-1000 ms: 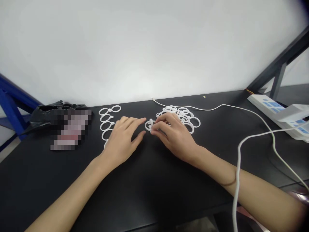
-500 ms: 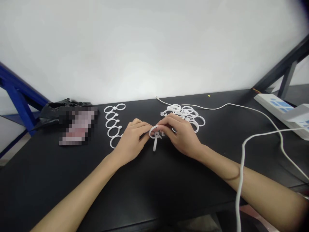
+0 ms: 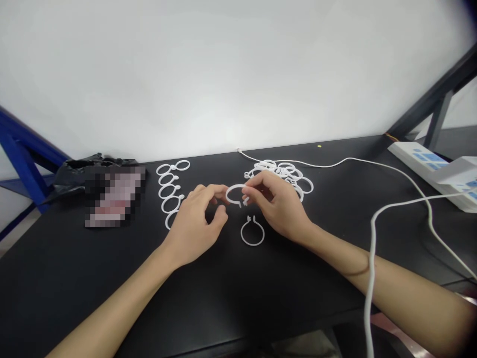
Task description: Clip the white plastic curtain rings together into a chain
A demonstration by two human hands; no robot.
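My right hand (image 3: 278,201) pinches a white plastic ring (image 3: 234,187) with a gap in its band between thumb and fingertips, above the black table. To the left of that ring is my left hand (image 3: 197,223), its thumb and fingers apart, with nothing visible in its grasp; whether a fingertip touches the ring I cannot tell. Below, a second open ring (image 3: 253,244) lies flat on the table, its two ends pointing away from me. A column of several similar rings (image 3: 177,187) lies beyond my left hand, which partly hides the nearest one.
Behind my right hand lies a pile of white rings (image 3: 286,164). At the left rest a black plastic bag (image 3: 70,171) and a blurred-out pinkish item (image 3: 115,191). A white cable (image 3: 373,258) passes over my right forearm, near a white and blue box (image 3: 428,161).
The two rings have come apart: one now lies on the table, the other stays in my right hand. My left hand has let go and moved slightly left, fingers spread.
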